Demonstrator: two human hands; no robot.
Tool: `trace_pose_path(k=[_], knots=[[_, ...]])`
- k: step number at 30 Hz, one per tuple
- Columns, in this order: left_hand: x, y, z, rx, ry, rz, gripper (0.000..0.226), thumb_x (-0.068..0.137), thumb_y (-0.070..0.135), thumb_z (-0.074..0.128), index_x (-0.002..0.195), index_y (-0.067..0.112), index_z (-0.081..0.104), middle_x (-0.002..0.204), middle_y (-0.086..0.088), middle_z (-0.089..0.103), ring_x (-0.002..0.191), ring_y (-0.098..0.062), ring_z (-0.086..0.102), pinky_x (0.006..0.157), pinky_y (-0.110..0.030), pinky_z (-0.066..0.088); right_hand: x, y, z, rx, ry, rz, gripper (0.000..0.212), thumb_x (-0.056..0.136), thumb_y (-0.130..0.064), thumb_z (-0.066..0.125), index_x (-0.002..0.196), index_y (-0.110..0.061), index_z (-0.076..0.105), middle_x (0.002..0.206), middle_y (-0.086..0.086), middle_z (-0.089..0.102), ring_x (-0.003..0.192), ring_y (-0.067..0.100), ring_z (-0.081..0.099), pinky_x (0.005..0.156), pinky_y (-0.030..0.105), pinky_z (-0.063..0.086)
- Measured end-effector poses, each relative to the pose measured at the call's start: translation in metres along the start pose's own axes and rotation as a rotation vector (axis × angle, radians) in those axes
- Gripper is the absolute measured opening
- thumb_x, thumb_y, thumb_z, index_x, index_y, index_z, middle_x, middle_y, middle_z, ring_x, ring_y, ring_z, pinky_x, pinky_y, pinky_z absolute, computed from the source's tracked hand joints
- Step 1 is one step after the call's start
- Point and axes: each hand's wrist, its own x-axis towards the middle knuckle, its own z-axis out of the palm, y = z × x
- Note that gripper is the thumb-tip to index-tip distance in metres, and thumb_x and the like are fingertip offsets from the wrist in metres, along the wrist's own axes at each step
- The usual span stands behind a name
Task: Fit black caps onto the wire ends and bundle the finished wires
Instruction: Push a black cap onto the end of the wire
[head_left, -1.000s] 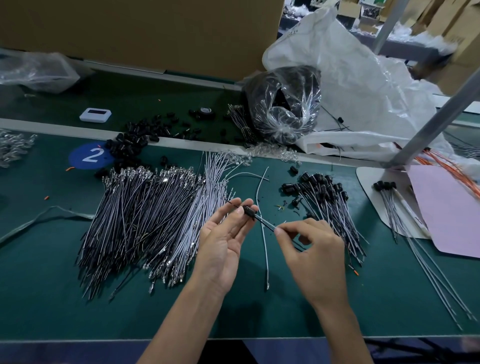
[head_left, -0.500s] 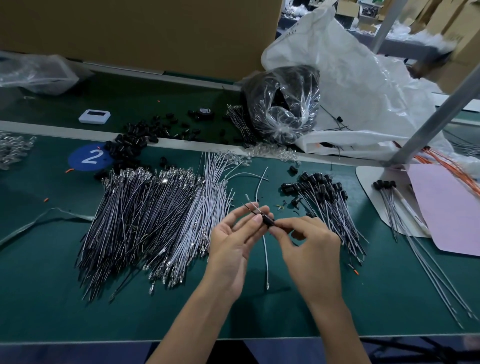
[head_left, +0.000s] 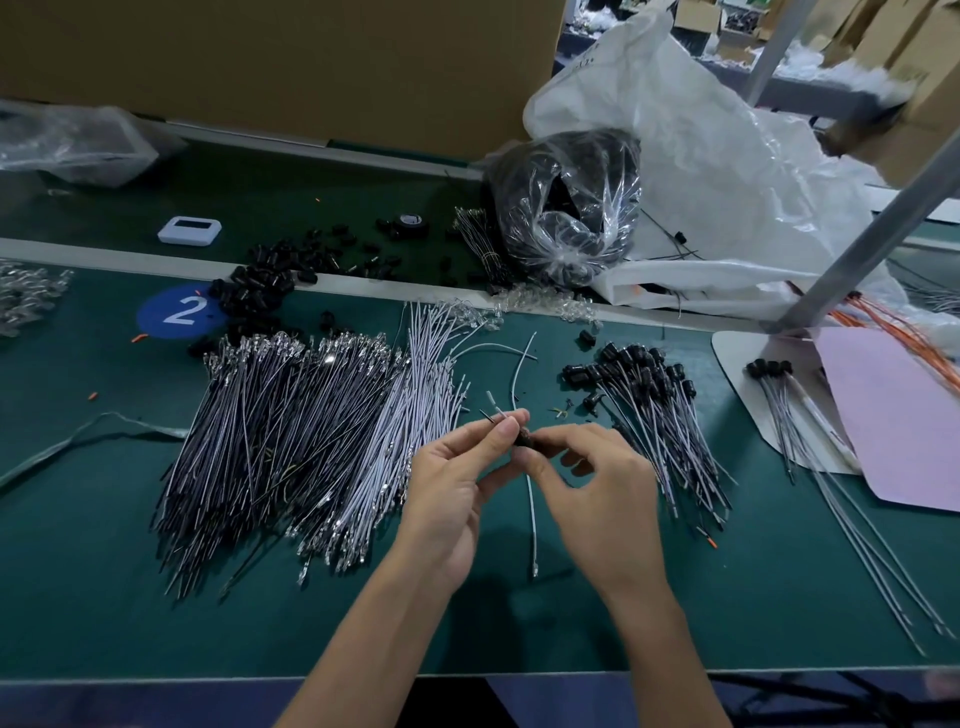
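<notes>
Over green bench matting, a black cap is pinched by the right hand; wire ends are pinched by the left hand.

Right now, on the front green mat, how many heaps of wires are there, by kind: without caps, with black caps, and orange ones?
Heap of uncapped wires: 1
Heaps of capped wires: 2
Bunch of orange wires: 1
Total: 4
</notes>
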Motion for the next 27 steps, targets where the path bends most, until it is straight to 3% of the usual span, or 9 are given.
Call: trace_pose_path(k=[5,12,14,17,20,23,27], knots=[[0.003,0.021,-0.011,-0.016,0.06,0.074,0.011,0.072,0.015,0.068,0.076,0.011,0.078,0.086,-0.009,0.075,0.079,-0.018,0.072,0.073,-0.027,0.06,-0.001,0.005,-0.007,0.083,0.046,0.017,0.01,0.072,-0.021,0.085,0.078,-0.018,0.077,0.094,-0.006,0.065,0.091,0.001,0.061,0.083,0.007,0.039],[0.007,0.046,-0.026,-0.08,0.181,0.181,0.012,0.073,0.013,0.067,0.069,0.014,0.079,0.082,-0.007,0.076,0.074,-0.014,0.073,0.066,-0.022,0.058,-0.005,0.014,-0.02,0.153,0.1,-0.044,0.015,0.068,-0.014,0.087,0.076,-0.019,0.076,0.1,-0.006,0.067,0.095,0.003,0.064,0.088,0.015,0.046],[0.007,0.045,-0.026,-0.12,0.185,0.159,0.011,0.073,0.012,0.067,0.069,0.013,0.078,0.082,-0.008,0.075,0.072,-0.015,0.073,0.065,-0.022,0.059,-0.005,0.014,-0.019,0.342,0.093,0.049,0.015,0.068,-0.012,0.085,0.077,-0.021,0.076,0.1,-0.008,0.07,0.096,0.01,0.068,0.088,0.024,0.051],[0.006,0.04,-0.028,-0.142,0.191,0.103,0.01,0.071,0.011,0.068,0.079,0.008,0.074,0.08,-0.008,0.075,0.069,-0.015,0.072,0.064,-0.023,0.059,-0.001,0.008,-0.019,0.711,0.09,0.188,0.012,0.07,-0.014,0.077,0.079,-0.022,0.075,0.11,-0.002,0.071,0.093,0.016,0.071,0.082,0.025,0.055],[0.003,0.032,-0.026,-0.08,0.159,0.015,0.027,0.072,0.009,0.067,0.098,0.004,0.064,0.082,-0.011,0.075,0.072,-0.018,0.073,0.067,-0.026,0.06,0.005,0.001,-0.015,1.084,0.092,0.255,0.008,0.082,-0.013,0.063,0.09,-0.014,0.064,0.116,0.008,0.07,0.1,0.026,0.069,0.084,0.033,0.056],[-0.003,0.025,-0.025,-0.043,0.105,-0.03,0.048,0.072,0.015,0.068,0.117,0.007,0.055,0.098,-0.012,0.074,0.087,-0.023,0.073,0.073,-0.032,0.06,0.014,-0.006,-0.017,1.312,0.114,0.258,0.007,0.091,-0.014,0.053,0.097,-0.01,0.054,0.095,0.013,0.073,0.089,0.028,0.071,0.08,0.035,0.057],[-0.005,0.027,-0.026,0.095,0.051,0.117,0.053,0.075,0.029,0.069,0.124,0.016,0.056,0.114,-0.004,0.071,0.103,-0.018,0.067,0.085,-0.032,0.053,0.02,-0.012,-0.022,1.006,0.091,0.201,0.036,0.082,-0.027,0.067,0.113,-0.014,0.053,0.068,0.006,0.07,0.062,0.015,0.065,0.067,0.026,0.056]])
